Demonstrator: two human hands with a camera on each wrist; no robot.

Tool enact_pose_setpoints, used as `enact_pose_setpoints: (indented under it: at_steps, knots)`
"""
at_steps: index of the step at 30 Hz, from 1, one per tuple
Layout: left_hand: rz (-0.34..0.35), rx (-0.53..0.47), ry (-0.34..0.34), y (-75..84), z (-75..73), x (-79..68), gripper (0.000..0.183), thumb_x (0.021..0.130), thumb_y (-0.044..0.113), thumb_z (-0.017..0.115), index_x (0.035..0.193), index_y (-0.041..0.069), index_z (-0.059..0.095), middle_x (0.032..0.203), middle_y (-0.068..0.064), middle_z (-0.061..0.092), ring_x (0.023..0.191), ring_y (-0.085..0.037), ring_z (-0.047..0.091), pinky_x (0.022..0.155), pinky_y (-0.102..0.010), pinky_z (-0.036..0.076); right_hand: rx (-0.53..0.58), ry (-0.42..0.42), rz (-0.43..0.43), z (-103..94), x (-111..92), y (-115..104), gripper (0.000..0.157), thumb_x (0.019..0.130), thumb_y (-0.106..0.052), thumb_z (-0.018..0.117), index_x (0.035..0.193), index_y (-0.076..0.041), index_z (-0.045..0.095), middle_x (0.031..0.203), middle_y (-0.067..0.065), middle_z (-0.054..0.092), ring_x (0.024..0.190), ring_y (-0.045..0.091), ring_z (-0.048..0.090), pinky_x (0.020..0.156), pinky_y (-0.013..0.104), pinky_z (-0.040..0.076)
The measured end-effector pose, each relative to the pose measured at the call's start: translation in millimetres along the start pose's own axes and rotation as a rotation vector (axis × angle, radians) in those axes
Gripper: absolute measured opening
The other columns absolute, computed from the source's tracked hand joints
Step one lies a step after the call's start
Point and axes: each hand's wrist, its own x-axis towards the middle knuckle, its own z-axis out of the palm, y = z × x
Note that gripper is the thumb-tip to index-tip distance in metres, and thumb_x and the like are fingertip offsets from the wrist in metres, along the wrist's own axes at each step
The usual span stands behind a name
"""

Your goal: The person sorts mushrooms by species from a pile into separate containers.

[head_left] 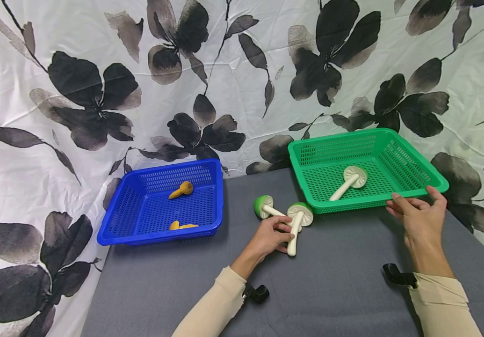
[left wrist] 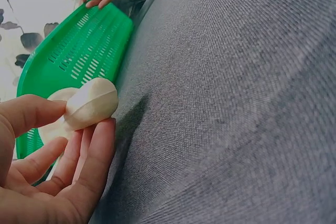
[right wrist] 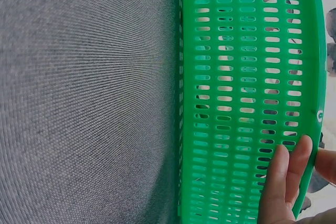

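L hand [head_left: 268, 237] pinches green-capped mushroom [head_left: 297, 222] by its stem, just beside green slotted basket [head_left: 355, 204]; R hand [head_left: 423, 219] grips basket's near rim. For control: light but firm pinch approx. mid-stem, rim steady, cap clear of 2nd mushroom [head_left: 262, 207].

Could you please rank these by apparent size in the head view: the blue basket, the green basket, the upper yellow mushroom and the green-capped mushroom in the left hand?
1. Green basket, the widest
2. Blue basket
3. Green-capped mushroom, partly covered by the left hand
4. Upper yellow mushroom
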Motion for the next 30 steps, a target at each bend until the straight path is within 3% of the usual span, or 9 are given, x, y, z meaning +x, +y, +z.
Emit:
enact_pose_setpoints:
  at_steps: [14, 30]
  knots:
    - [0.009, -0.07, 0.028, 1.2, -6.1, -2.5, 0.045, 0.086, -0.003, 0.072, 0.129, 0.007, 0.068, 0.1, -0.007, 0.066, 0.077, -0.013, 0.068, 0.057, -0.036, 0.062, 0.021, -0.02, -0.008, -1.0, -0.2, -0.7, 0.099, 0.086, 0.0, 0.078, 0.157, -0.027, 0.014, 0.094, 0.005, 0.063, 0.068, 0.016, 0.075, 0.065, 0.029, 0.062]
    - [0.063, -0.175, 0.092, 20.3, -18.1, -1.5, 0.048, 0.087, -0.004, 0.072, 0.132, 0.009, 0.066, 0.104, -0.009, 0.064, 0.078, -0.014, 0.068, 0.06, -0.039, 0.063, 0.021, -0.016, -0.01, -1.5, -0.7, 1.1, 0.098, 0.086, 0.001, 0.078, 0.156, -0.026, 0.015, 0.093, 0.004, 0.064, 0.068, 0.017, 0.074, 0.064, 0.029, 0.062]
